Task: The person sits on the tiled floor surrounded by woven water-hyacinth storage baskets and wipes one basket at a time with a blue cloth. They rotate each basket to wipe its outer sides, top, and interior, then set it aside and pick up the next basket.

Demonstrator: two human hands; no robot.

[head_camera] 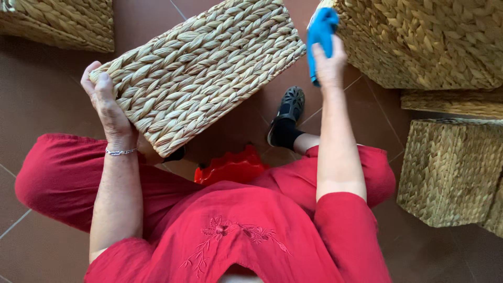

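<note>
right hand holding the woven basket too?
No, the right hand grips a blue cloth; only the left hand holds the woven basket.

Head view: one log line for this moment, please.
left hand: grips corner of tilted woven basket | right hand: holds blue cloth beside basket | around: more woven baskets on brown tile floor

Tan braided basket (201, 71); blue cloth (320, 31); red dress (236, 236).
</note>
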